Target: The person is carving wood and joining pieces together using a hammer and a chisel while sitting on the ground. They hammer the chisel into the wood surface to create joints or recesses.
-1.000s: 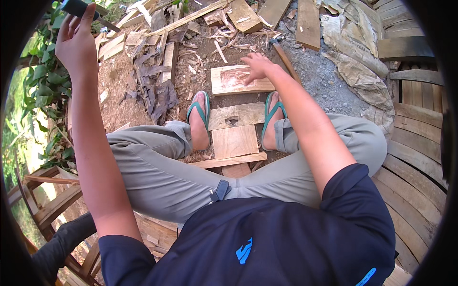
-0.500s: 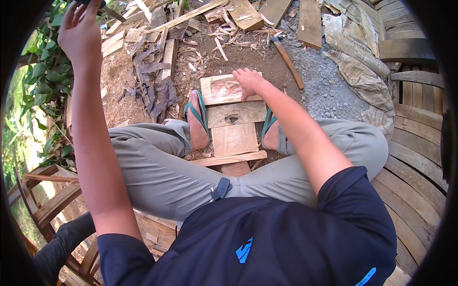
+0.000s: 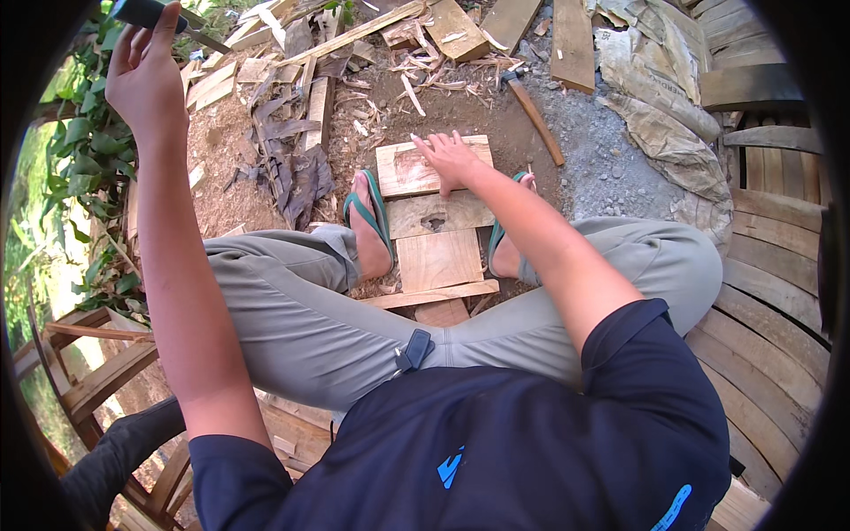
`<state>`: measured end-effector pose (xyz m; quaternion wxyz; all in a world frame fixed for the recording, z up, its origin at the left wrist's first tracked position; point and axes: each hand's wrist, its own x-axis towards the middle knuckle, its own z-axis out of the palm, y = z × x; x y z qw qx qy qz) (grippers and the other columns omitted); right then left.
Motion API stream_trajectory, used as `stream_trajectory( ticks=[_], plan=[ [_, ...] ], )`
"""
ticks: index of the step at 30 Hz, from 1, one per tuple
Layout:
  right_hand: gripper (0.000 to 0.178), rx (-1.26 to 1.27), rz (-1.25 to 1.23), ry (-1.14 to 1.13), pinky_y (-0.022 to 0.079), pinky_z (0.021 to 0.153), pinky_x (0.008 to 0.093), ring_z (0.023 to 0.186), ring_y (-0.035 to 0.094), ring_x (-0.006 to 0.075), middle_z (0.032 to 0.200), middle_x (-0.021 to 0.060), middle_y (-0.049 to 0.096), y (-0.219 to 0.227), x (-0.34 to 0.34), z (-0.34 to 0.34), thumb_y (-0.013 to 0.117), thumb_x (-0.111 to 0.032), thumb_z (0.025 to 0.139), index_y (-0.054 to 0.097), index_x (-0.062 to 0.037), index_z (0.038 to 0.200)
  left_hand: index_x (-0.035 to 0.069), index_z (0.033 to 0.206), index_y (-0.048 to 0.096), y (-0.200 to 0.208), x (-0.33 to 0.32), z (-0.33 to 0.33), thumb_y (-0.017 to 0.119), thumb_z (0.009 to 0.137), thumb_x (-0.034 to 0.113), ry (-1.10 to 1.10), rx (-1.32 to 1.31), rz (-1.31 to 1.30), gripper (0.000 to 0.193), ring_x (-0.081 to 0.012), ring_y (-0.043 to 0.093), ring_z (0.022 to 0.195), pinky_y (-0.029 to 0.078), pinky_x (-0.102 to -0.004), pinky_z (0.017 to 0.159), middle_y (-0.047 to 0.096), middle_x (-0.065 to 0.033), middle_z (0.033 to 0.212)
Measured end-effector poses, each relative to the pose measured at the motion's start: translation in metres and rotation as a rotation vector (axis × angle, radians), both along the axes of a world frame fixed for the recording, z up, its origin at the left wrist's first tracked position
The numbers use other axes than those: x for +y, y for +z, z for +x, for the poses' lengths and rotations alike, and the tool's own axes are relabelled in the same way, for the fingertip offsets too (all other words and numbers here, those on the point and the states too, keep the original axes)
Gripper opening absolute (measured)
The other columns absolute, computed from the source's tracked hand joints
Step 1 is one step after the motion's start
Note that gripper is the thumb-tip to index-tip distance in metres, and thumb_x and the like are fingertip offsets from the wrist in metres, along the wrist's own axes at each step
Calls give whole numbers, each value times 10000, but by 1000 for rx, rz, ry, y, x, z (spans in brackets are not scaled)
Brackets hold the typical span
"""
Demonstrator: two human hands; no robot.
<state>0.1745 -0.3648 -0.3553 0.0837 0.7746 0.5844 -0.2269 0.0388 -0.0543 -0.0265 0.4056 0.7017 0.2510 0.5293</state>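
Head view: person is seated, knees apart, feet in green flip-flops (image 3: 370, 212) bracketing a row of short wooden boards (image 3: 436, 237) on the dirt, likely to stop them sliding.

Right hand (image 3: 450, 159) at 12 o'clock of centre, fingers spread, palm flat on the farthest board (image 3: 403, 170), pinning it down, not gripping.

Left hand (image 3: 146, 75) is raised to 10 o'clock, fingers wrapped around the dark handle of a tool (image 3: 155, 16). The tool head runs out of frame, so I can't tell what type it is. Hands are well apart.

A hammer (image 3: 531, 104) lies free on the ground at 1 o'clock of the right hand, near it. Offcuts and shavings (image 3: 425, 66) are scattered past the boards, and a curved slatted bench (image 3: 766, 292) sits at 3 o'clock.
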Motion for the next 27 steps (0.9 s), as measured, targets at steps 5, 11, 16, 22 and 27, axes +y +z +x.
stream_trajectory(
  ticks=[5,11,16,22,27],
  plan=[
    [1425,72,108,-72,382,1123,539,1344,463,371,1423,197,487,5,-6,23,972,-332,473,194,-62,1636,-17,1248,668,-3,2,0,882,858,222,34,-22,-17,505,-122,672,965,523,-280,848,740,-75,1103],
    [1337,-37,103,142,410,1071,531,1313,490,354,1411,171,508,28,4,33,983,-281,470,307,-103,1609,-24,1274,653,3,4,-9,889,850,225,34,-28,-13,545,-122,670,953,528,-282,851,738,-77,1109],
    [1343,-5,-27,55,438,1056,581,1340,480,342,1420,154,506,16,-2,14,1005,-299,475,302,-118,1605,-23,1278,649,3,0,-8,884,853,208,24,-46,-23,538,-127,679,965,526,-279,858,739,-75,1108],
    [1357,50,-27,-9,408,1106,582,1368,452,347,1459,156,479,1,9,0,1007,-271,473,294,-125,1618,-28,1260,651,9,4,-7,881,853,187,0,-94,-49,514,-128,687,986,527,-277,861,743,-76,1103],
    [1336,58,-6,4,417,1108,575,1365,466,340,1443,130,499,0,18,-10,1022,-353,489,323,-141,1607,-28,1247,654,12,-6,-5,888,846,194,7,-66,-43,514,-126,685,983,525,-279,870,746,-79,1087]
  ],
)
